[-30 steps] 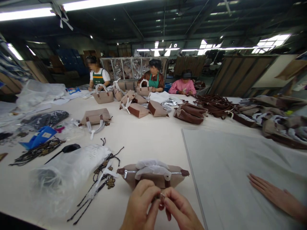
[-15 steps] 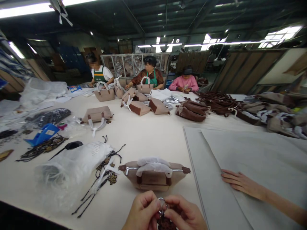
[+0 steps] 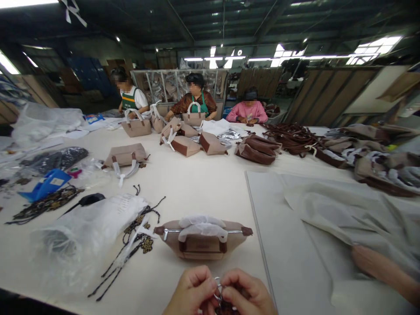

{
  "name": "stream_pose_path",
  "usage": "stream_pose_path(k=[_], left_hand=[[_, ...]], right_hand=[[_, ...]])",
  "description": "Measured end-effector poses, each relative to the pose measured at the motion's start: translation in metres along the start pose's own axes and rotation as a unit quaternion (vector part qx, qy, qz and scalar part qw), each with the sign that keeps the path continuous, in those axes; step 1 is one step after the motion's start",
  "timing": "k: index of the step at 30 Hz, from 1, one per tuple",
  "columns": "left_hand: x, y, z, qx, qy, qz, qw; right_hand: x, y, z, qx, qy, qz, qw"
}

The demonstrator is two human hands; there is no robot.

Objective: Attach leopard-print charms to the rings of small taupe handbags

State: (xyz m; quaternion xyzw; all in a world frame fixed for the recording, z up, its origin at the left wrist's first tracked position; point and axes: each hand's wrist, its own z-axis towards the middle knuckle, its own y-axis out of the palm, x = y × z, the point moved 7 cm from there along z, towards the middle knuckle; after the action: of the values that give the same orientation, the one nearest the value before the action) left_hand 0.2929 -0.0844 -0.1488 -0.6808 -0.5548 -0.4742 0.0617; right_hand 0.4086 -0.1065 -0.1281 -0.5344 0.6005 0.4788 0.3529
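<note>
My left hand and my right hand meet at the bottom middle, fingertips pinched on a silver key ring. Below the ring hangs a dark brown patterned charm, mostly hidden by my fingers and the frame's edge. Just beyond my hands a beige handbag stands upright, with brown trim, a silver zip and handles wrapped in white paper. To its left lie leopard-print charms on black cords, beside a clear plastic bag.
A blue tape dispenser and a black bundle lie at left. Several beige bags and brown straps cover the far side, where three people work. At right a co-worker's hand grips a grey sheet.
The co-worker's hand at right has moved nearer the right edge, and the grey sheet is now lifted and crumpled. My hands keep hold of the ring; the whole view has shifted slightly.
</note>
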Motion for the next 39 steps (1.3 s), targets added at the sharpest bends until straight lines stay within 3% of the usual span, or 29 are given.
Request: stream_pose_path(k=[5,7,10,11,13,15,18,22,25,29,34,39], left_hand=[[0.008,0.009,0.018,-0.02,0.019,0.088,0.996],[0.027,0.001,0.026,0.059,0.101,0.184,0.976],[0.056,-0.01,0.035,0.221,0.22,0.349,0.884],[0.059,-0.01,0.04,0.249,0.234,0.382,0.859],[0.06,-0.007,0.052,0.267,0.241,0.402,0.842],[0.06,-0.003,0.063,0.269,0.249,0.385,0.847],[0.059,0.001,0.075,0.228,0.225,0.334,0.886],[0.07,0.002,0.07,0.189,0.206,0.251,0.927],[0.073,0.0,0.062,0.183,0.188,0.238,0.935],[0.057,-0.014,0.055,0.231,0.162,0.243,0.928],[0.033,-0.02,0.057,0.203,0.135,0.182,0.953],[0.041,-0.017,0.063,0.214,0.123,0.159,0.956]], right_hand=[[-0.003,-0.023,0.009,0.007,0.05,0.038,0.998],[-0.004,-0.034,0.014,0.009,0.063,0.035,0.997],[-0.003,-0.049,0.021,0.002,0.067,0.03,0.997],[-0.003,-0.053,0.023,-0.004,0.066,0.024,0.998],[-0.003,-0.06,0.029,-0.02,0.06,0.005,0.998],[-0.006,-0.064,0.037,-0.043,0.051,-0.019,0.998],[-0.013,-0.069,0.051,-0.082,0.045,-0.055,0.994],[-0.027,-0.071,0.072,-0.139,0.036,-0.126,0.982],[-0.035,-0.065,0.084,-0.182,0.029,-0.17,0.968],[-0.04,-0.05,0.096,-0.233,0.023,-0.199,0.952],[-0.041,-0.037,0.106,-0.284,0.031,-0.216,0.934],[-0.038,-0.037,0.103,-0.26,0.042,-0.222,0.939]])
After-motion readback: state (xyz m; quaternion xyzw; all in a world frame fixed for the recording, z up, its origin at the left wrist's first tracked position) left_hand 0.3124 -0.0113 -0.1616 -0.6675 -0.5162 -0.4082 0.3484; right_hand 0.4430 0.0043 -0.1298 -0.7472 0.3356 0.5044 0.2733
